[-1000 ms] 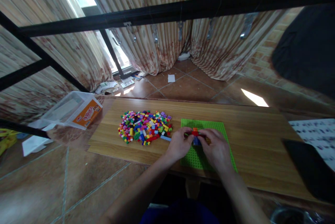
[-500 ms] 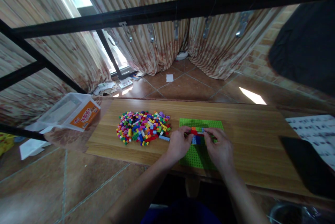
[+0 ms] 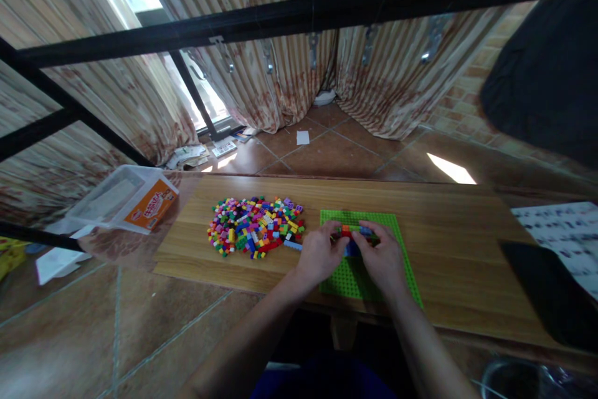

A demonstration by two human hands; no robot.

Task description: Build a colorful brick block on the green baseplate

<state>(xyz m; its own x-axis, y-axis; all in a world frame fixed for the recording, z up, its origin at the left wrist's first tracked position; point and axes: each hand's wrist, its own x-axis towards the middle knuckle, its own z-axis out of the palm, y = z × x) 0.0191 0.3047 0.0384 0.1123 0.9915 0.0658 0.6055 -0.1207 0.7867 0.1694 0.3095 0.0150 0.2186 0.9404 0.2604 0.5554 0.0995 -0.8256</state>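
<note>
A green studded baseplate (image 3: 369, 220) lies on the wooden table (image 3: 448, 243) in front of me. On it stands a small build of red, orange and blue bricks (image 3: 351, 234). My left hand (image 3: 320, 254) pinches the build from the left, fingers curled onto it. My right hand (image 3: 383, 259) closes on it from the right and partly covers it. A heap of many small coloured bricks (image 3: 255, 225) lies just left of the plate.
A clear plastic tub with an orange label (image 3: 126, 198) lies tipped at the table's left end. A dark flat object (image 3: 551, 290) and printed sheets (image 3: 560, 225) sit at the right. A black metal frame (image 3: 299, 16) crosses overhead. Tiled floor and curtains lie beyond.
Both hands stay on the brick build; my right hand has shifted a little left over it. The view has moved slightly.
</note>
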